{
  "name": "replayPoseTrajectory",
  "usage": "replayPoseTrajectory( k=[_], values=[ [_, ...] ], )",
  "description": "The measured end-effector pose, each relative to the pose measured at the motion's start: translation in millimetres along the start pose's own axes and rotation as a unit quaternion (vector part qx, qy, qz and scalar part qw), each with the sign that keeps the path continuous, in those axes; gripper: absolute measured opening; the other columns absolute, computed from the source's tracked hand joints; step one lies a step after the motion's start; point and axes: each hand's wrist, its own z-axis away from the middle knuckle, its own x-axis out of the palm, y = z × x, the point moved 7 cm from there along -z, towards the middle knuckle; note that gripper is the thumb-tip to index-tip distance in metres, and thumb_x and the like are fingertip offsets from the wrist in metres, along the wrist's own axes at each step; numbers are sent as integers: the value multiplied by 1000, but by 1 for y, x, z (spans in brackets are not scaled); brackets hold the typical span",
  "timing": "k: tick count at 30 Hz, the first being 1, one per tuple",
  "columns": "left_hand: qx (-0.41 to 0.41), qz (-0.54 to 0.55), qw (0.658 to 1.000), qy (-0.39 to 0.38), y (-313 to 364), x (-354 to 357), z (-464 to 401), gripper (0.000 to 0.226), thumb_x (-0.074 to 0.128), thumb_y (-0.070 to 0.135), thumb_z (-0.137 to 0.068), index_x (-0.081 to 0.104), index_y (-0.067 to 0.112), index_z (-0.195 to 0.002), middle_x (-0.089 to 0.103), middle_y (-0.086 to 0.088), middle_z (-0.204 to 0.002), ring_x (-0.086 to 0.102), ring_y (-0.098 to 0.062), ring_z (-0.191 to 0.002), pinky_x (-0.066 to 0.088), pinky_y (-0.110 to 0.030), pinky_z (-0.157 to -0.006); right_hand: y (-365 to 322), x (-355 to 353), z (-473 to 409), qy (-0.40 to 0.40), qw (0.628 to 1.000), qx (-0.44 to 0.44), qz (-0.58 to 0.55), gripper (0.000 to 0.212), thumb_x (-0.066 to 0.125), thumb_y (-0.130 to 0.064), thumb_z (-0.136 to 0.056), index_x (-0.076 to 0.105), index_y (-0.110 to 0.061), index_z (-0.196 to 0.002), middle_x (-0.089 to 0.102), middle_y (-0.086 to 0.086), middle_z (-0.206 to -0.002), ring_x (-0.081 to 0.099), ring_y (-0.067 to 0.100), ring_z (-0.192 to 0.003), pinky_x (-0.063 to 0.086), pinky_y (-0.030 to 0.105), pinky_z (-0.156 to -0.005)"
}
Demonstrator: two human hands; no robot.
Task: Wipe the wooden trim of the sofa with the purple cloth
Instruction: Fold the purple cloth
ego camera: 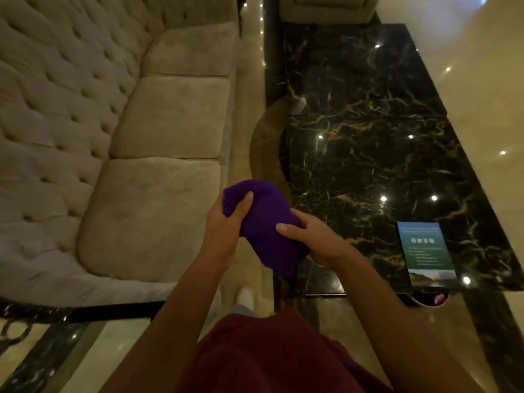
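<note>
A bunched, deep purple cloth (266, 231) is held in the air between both hands, in front of the person's body and above the strip of glossy cream floor (249, 131) that runs between the sofa and the table. The left hand (224, 228) is closed on the cloth's upper left part, with the thumb (243, 204) laid over the top of the fabric and the remaining fingers hidden beneath it. The right hand (314, 239) is clasped on the cloth's right side, its thumb (286, 230) pressed flat on the fabric and its other fingers curled behind, out of sight. The lower end of the cloth is left hanging free below the two hands. To the left, a pale beige sofa (158, 131) with a button-tufted back and three seat cushions is seen, well apart from the cloth. A dark carved wooden trim (85, 310) is visible along the sofa's near edge, untouched by the cloth. To the right, a long table with a polished black marble top veined in gold (368, 131) is seen, and a blue-green printed leaflet (426, 252) is laid near its near right corner. A dark red garment (272, 355) is worn by the person, and a light-coloured shoe (246, 297) is visible on the floor below the hands.
</note>
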Motion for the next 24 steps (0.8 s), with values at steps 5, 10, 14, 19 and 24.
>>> replayPoseTrajectory(
  k=[5, 10, 14, 19, 24],
  values=[
    [-15, -9, 1000, -25, -3, 23, -66, 39, 84, 42, -74, 76, 41, -112, 77, -1, -121, 72, -20, -116, 61, -36, -93, -16, -45, -23, 56, 998, -6, -3, 63, 96, -55, -59, 73, -38, -115, 77, -4, -117, 75, 17, -109, 62, 28, -82],
    [-37, 5, 997, -63, -16, 40, -141, 44, 78, 22, -77, 74, 47, -113, 74, 4, -124, 71, -19, -117, 60, -33, -89, -42, -83, -58, 143, 989, -27, -1, 61, 94, -41, -67, 67, -27, -120, 76, -1, -117, 75, 18, -107, 63, 41, -90],
    [-57, -100, 990, -86, -26, 55, -219, 51, 74, 17, -87, 60, 45, -127, 62, 6, -132, 64, -17, -120, 56, -26, -87, -70, -113, -112, 196, 980, -32, -6, 47, 90, -24, -79, 65, -33, -117, 72, -3, -118, 74, 13, -103, 64, 33, -82],
    [-44, -283, 951, -120, -6, 55, -303, 55, 75, 38, -93, 51, 32, -142, 50, 4, -145, 48, -13, -134, 43, -28, -99, -130, -120, -191, 202, 978, -37, 38, 42, 83, -9, -84, 67, -34, -114, 76, -15, -104, 74, 6, -95, 61, 22, -73],
    [-145, -180, 946, -229, 22, 74, -392, 59, 68, 45, -96, 49, 23, -147, 62, -1, -137, 64, -4, -113, 59, -13, -77, -185, -126, -277, 182, 983, -18, -4, 31, 78, -8, -88, 74, -30, -110, 78, 0, -108, 75, 20, -102, 63, 38, -87]
  ],
)
